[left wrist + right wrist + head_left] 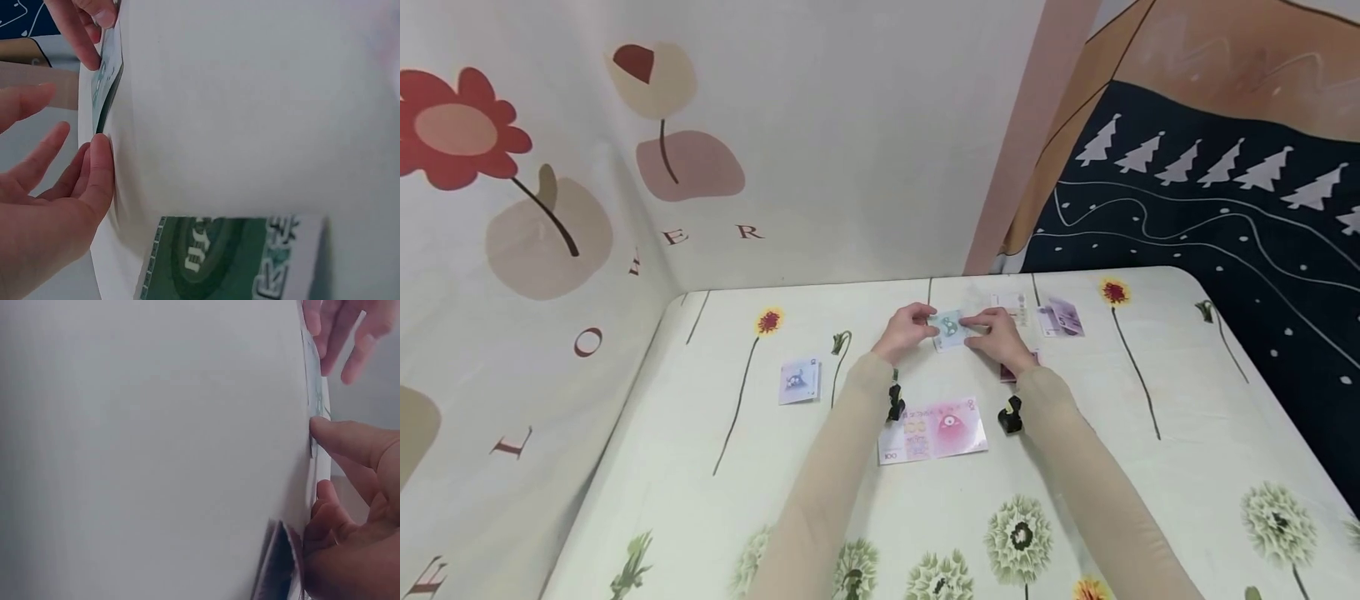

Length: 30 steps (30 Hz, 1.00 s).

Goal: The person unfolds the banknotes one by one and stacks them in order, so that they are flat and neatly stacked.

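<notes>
A small folded teal banknote lies between my two hands near the back of the table. My left hand pinches its left edge with thumb and fingertips, other fingers spread. From the other side, my right hand holds the right edge between thumb and index finger. The left wrist view shows the teal note edge-on, its layers slightly parted. Close to that camera stands a folded green banknote; in the head view it is not visible. A dark red folded banknote is partly covered by my right hand.
A flat pink 100 banknote lies between my forearms. A folded blue banknote sits to the left. At the back right are a folded purple banknote and a pale one. The flowered tablecloth meets a curtain behind.
</notes>
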Each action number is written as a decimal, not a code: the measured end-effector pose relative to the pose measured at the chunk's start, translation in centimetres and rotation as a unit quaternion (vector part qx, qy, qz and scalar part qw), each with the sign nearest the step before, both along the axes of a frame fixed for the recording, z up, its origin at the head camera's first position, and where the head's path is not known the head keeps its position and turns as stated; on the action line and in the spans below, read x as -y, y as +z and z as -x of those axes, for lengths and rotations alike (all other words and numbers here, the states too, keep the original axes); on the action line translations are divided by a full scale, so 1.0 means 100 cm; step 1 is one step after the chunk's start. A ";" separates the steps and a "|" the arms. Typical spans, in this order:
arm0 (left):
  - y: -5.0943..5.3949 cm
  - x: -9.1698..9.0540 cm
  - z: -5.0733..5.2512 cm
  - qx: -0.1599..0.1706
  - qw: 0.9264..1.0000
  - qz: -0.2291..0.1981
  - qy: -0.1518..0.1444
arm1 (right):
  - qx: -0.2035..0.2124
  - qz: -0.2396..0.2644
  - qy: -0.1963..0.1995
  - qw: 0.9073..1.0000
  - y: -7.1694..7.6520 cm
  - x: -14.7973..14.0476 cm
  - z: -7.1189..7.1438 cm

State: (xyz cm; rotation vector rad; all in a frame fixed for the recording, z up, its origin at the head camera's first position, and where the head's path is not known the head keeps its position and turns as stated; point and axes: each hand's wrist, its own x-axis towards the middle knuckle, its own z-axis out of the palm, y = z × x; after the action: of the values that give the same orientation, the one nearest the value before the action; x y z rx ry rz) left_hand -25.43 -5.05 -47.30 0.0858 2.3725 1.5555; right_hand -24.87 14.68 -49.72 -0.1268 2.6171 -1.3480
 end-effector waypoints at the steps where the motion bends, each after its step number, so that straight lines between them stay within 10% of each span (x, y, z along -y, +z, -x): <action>1: 0.001 0.000 0.000 0.003 1.000 0.002 -0.001 | 0.004 0.000 0.001 1.000 0.001 0.000 0.000; 30: -0.006 0.001 0.001 0.012 0.998 0.038 -0.048 | 0.045 -0.003 0.048 0.998 0.000 -0.003 -0.004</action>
State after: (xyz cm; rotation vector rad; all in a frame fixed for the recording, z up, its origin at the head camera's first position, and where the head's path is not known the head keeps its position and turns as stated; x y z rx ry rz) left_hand -25.49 -5.17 -47.90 0.1608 2.3678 1.4142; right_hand -24.49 14.99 -49.71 -0.1835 2.5067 -1.2847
